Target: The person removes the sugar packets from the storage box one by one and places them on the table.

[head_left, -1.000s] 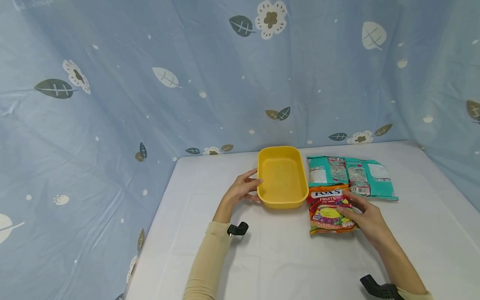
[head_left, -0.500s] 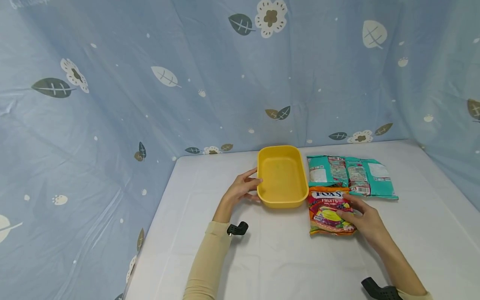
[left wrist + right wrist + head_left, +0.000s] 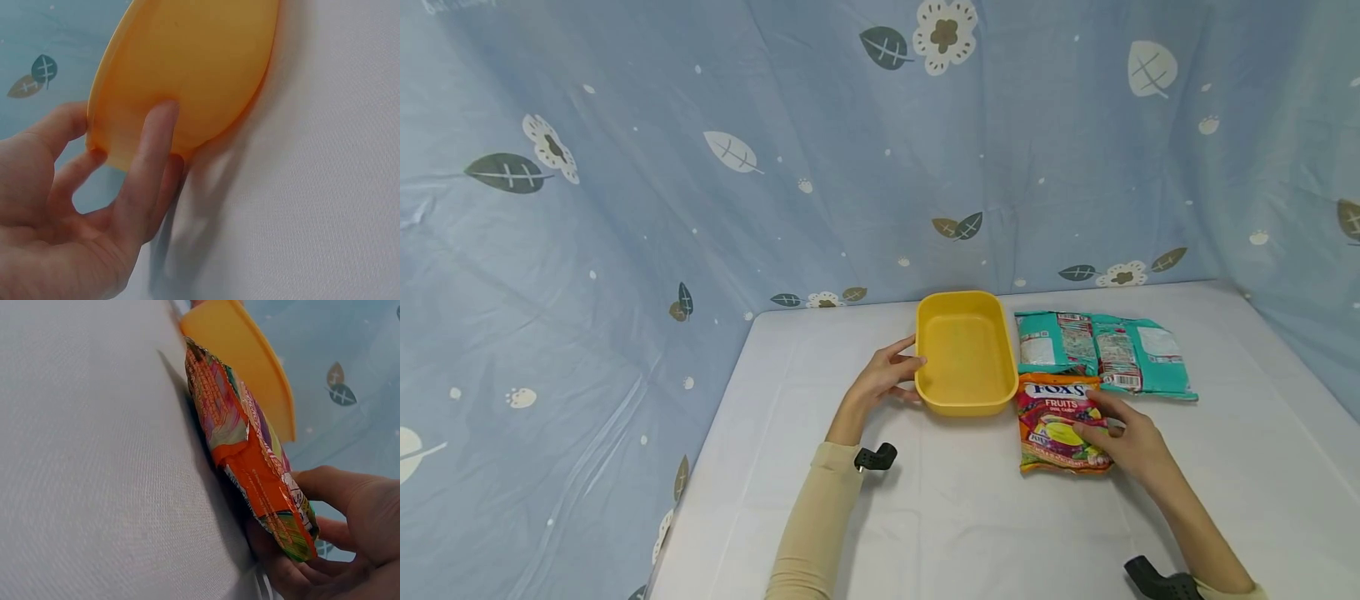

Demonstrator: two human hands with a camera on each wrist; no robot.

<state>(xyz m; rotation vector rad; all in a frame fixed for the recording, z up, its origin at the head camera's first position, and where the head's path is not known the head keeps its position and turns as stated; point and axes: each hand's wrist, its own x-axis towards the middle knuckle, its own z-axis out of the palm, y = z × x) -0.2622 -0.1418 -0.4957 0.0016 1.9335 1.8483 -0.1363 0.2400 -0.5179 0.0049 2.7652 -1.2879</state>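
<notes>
My left hand (image 3: 880,379) holds the left side of an open yellow plastic tub (image 3: 967,358); a fingertip laps over its rim. In the left wrist view, other fingers (image 3: 156,140) lie against the tub's outer wall (image 3: 200,69). With thumb above and fingers beneath, my right hand (image 3: 1127,433) pinches the right edge of an orange-and-red Fox's Fruits candy bag (image 3: 1060,429). That bag's top edge lies against the tub's front right corner, as seen from the head. In the right wrist view its end (image 3: 269,487) shows side-on, close above the white cloth.
Behind the candy bag lie two teal packets, a left one (image 3: 1056,342) and a right one (image 3: 1138,357), backs up and side by side. A white cloth (image 3: 970,517) covers the table. A blue patterned curtain (image 3: 850,167) hangs behind and to the left.
The candy bag has shifted slightly toward me and tilted a little in my right hand. My left hand and the tub hold still, as do the teal packets.
</notes>
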